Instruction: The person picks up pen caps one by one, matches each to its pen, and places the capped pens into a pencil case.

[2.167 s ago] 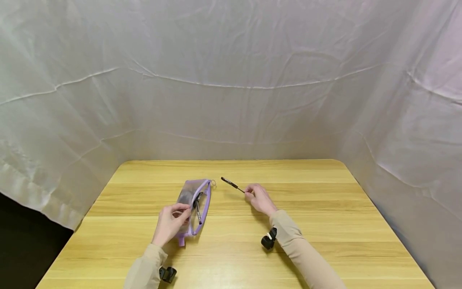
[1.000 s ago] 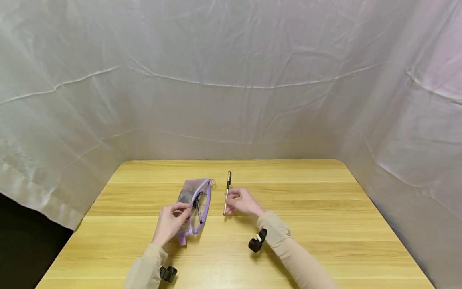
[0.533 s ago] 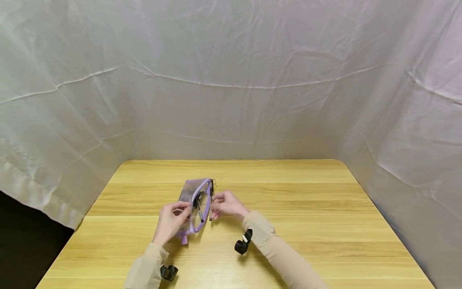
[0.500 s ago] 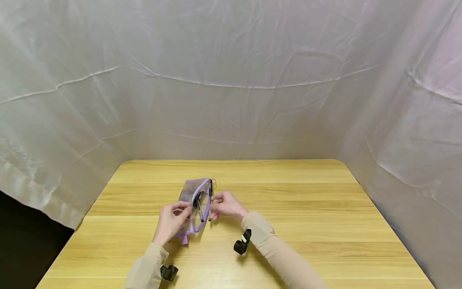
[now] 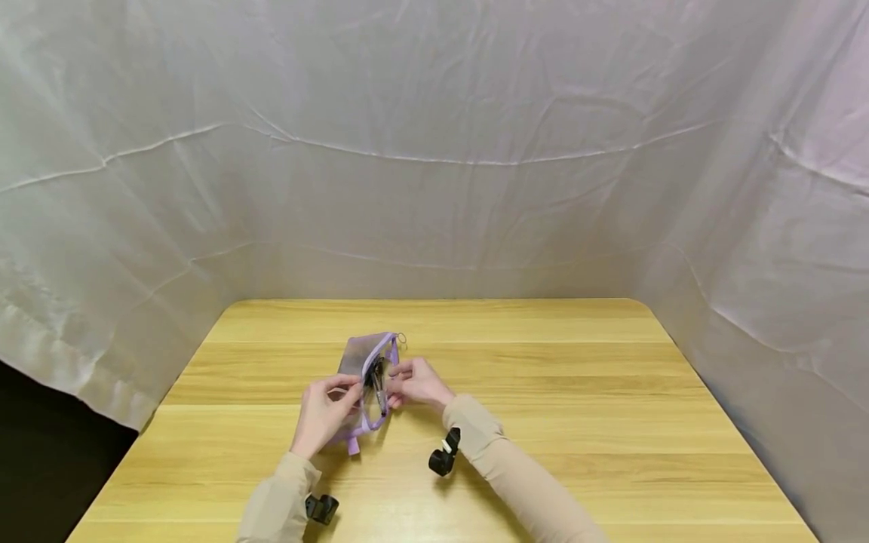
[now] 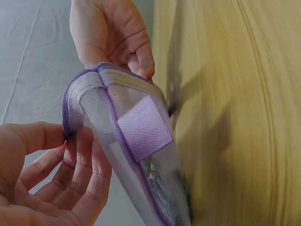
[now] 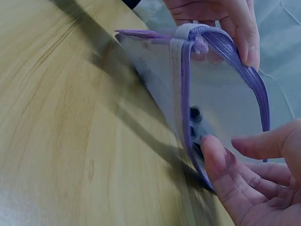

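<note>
A translucent purple-trimmed pencil pouch point(image 5: 356, 354) lies left of centre on the table, its zipped mouth spread toward the right. My left hand point(image 5: 327, 411) pinches one edge of that mouth; the left wrist view shows the fingertips on the purple zip tape point(image 6: 70, 108). Inside the opening are black-and-clear pens point(image 5: 378, 388), partly hidden by the pouch and fingers. My right hand point(image 5: 416, 383) is at the opposite edge of the mouth. In the right wrist view its thumb and fingers stand apart, fingertips at the rim, and dark pen ends point(image 7: 195, 115) show just inside.
The wooden table point(image 5: 543, 422) spreads out around the pouch. A small metal ring point(image 5: 402, 338) hangs at the pouch's far end, and a purple fabric tab point(image 5: 354, 446) at the near end. Pale cloth point(image 5: 434, 151) hangs behind and along both sides.
My right hand has carried a pen leftward from the table, turned it lengthwise and put it into the pouch's mouth, then parted its fingers. My left hand has kept hold of the edge.
</note>
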A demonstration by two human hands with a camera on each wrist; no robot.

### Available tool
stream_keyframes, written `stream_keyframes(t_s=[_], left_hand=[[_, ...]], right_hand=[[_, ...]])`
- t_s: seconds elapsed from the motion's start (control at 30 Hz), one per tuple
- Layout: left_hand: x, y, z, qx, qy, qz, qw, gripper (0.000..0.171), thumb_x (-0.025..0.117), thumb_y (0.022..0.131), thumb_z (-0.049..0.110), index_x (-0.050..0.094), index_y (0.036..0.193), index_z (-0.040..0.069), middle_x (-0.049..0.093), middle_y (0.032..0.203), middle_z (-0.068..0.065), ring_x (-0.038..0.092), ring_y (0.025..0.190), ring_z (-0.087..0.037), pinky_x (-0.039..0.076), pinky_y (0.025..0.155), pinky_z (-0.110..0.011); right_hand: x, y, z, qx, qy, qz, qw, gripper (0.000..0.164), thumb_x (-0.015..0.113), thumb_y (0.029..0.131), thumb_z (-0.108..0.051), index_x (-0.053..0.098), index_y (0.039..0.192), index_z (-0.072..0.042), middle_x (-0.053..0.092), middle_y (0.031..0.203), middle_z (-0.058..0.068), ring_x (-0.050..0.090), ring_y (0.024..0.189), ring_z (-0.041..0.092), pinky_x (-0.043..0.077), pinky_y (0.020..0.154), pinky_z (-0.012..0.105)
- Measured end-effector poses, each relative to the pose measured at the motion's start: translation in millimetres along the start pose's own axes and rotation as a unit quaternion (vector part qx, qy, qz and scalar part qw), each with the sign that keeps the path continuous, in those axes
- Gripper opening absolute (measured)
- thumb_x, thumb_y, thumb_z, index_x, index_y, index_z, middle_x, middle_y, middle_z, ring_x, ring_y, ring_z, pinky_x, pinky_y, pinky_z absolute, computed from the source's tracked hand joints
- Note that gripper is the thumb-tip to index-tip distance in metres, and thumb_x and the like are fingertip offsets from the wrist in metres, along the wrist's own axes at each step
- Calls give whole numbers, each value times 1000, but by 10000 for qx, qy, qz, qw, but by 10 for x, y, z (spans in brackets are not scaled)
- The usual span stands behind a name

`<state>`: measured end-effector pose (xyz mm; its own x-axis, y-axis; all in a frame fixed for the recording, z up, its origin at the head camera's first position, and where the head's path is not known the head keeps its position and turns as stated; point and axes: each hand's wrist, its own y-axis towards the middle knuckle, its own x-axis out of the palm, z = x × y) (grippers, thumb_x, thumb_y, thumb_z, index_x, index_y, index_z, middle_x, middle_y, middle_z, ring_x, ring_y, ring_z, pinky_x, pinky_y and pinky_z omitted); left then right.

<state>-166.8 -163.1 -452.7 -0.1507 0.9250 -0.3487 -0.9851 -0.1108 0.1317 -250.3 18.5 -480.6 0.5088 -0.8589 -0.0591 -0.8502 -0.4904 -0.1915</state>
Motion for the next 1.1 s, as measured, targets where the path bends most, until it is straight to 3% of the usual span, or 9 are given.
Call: stream_keyframes(t_s=[0.17, 0.33, 0.5, 0.63, 0.77, 0.87, 0.97, 1.03, 1.1], left_hand=[[3, 0, -21, 35, 46, -23, 10000, 23, 69, 92, 4, 70, 109, -12, 73, 97, -24, 71, 69, -12, 63, 65, -31], [17, 6, -44, 76, 79, -54, 9999, 22, 70, 92, 3, 71, 108, -12, 72, 96, -24, 71, 69, -13, 62, 64, -29], [35, 10, -43, 47, 77, -87, 9999, 22, 69, 92, 3, 71, 108, -12, 72, 96, -25, 71, 68, -13, 63, 64, -31], [45, 9, -23, -48, 12, -100, 9999, 21, 68, 93, 3, 71, 109, -10, 73, 97, -24, 71, 70, -13, 63, 66, -32], [50, 16, -25, -54, 21, -98, 9999, 21, 68, 93, 4, 72, 108, -10, 73, 97, -23, 71, 70, -14, 63, 65, -31], [59, 25, -41, 1, 104, -109, 9999, 21, 69, 93, 4, 71, 108, -11, 73, 96, -23, 71, 69, -15, 62, 64, -30], [66, 30, -32, 10, 117, -105, 9999, 20, 69, 93, 3, 72, 107, -10, 74, 96, -23, 71, 68, -12, 62, 64, -29], [66, 30, -17, -15, 88, -95, 9999, 19, 68, 93, 3, 72, 107, -10, 74, 95, -22, 70, 68, -10, 62, 64, -28], [69, 39, -15, -17, 65, -83, 9999, 18, 68, 93, 2, 72, 106, -10, 74, 94, -22, 70, 68, -8, 62, 64, -28]], right_hand=[[-81, -37, 45, -225, 5, 112, 9997, 39, 60, 92, 6, 55, 128, 19, 69, 96, 34, 62, 53, 8, 58, 56, 22], [-205, -112, 107, -206, 83, 35, 9997, 36, 58, 92, 7, 56, 125, 19, 68, 98, 36, 62, 56, 9, 59, 58, 23], [-323, -178, 141, -147, -195, 102, 9996, 36, 61, 91, 4, 58, 124, 17, 70, 93, 30, 61, 57, 10, 58, 56, 23], [-383, -185, 147, -219, -761, 461, 9958, 31, 63, 89, 1, 64, 117, 13, 69, 80, 14, 56, 52, 8, 51, 49, 19], [-380, -155, 120, -332, -1789, 886, 9793, 25, 70, 83, -5, 68, 105, 7, 66, 74, 4, 56, 55, 7, 50, 54, 21], [-357, -107, 123, -266, -2744, 1164, 9542, 18, 75, 81, -10, 71, 95, 0, 70, 79, 5, 61, 67, 11, 54, 67, 26], [-325, -61, 136, -163, -3311, 1237, 9353, 12, 78, 81, -14, 73, 87, -5, 73, 85, 5, 61, 75, 14, 52, 73, 28], [-308, -42, 135, -156, -3413, 1132, 9330, 10, 78, 81, -16, 74, 84, -7, 74, 84, 5, 61, 73, 14, 52, 71, 27], [-292, -35, 128, -163, -3242, 946, 9411, 11, 77, 81, -18, 75, 84, -7, 74, 82, 4, 59, 69, 12, 49, 66, 24]])
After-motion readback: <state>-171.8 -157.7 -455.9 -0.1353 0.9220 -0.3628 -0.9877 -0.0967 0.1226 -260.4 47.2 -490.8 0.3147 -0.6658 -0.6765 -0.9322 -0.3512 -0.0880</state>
